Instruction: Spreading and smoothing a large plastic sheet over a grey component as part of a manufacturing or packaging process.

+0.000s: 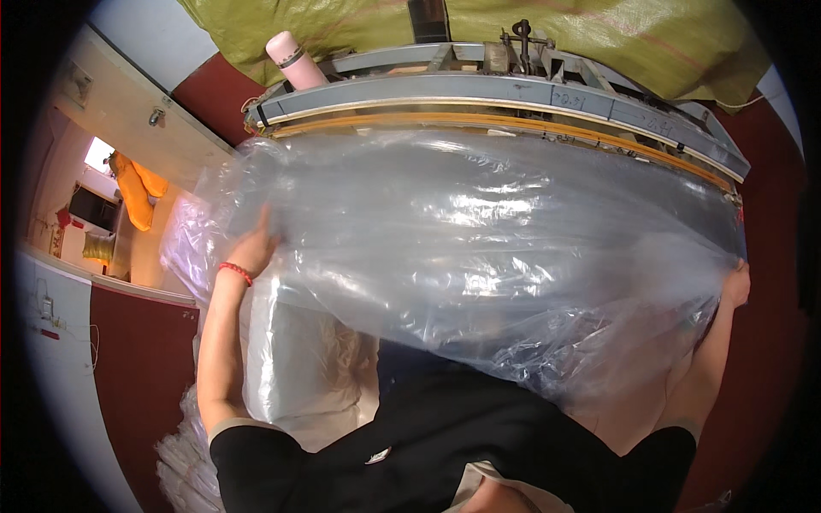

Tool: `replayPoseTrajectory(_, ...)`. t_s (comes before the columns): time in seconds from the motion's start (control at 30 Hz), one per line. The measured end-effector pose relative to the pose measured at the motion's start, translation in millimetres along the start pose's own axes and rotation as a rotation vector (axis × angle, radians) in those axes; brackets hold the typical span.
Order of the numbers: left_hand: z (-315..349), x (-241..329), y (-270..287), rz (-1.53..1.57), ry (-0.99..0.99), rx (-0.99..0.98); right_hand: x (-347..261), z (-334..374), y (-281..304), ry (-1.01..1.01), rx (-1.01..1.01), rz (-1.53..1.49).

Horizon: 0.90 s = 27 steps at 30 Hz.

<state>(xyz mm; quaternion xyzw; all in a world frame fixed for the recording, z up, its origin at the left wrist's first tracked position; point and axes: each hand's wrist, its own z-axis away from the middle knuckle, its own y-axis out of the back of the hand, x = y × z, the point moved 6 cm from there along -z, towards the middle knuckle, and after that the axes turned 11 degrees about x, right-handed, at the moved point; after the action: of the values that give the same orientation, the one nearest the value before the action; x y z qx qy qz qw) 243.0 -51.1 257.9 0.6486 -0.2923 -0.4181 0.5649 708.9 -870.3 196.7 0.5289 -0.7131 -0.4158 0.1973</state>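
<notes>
A wide clear plastic sheet [479, 222] stretches crosswise in front of me, wrinkled and shiny. Its right end is bunched in my right hand [737, 284], whose fingers are closed on it. Creases fan out from that grip. At the sheet's left part is my left hand [255, 246], with a red bead bracelet on the wrist. One finger of it points up against the film; the others are blurred or hidden, so its hold is unclear. The sheet's near edge hangs in loose folds before my body.
Beyond the sheet runs a long grey metal frame [479, 90] with a clamp-like fitting [523, 47]. A pink bottle [296, 61] stands at its left end. Yellow-green woven sheeting [616, 38] hangs behind. Folded plastic [299, 368] lies near my left arm, and more film [188, 462] lies lower left.
</notes>
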Motion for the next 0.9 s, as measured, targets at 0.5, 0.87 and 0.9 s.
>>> replayPoseTrajectory(0.5, -62, 125, -16, 0.525, -0.421, 0.392, 58, -25, -29, -0.123, -0.019, -0.271)
replayPoseTrajectory(0.87, -101, 131, -9, 0.661, -0.123, 0.734, 136, -50, 7, -0.530, -0.318, -1.459)
replayPoseTrajectory(0.9, -104, 134, -8, 0.582, -0.128, 0.701, 141, -59, -2, -0.570, -0.358, -1.483)
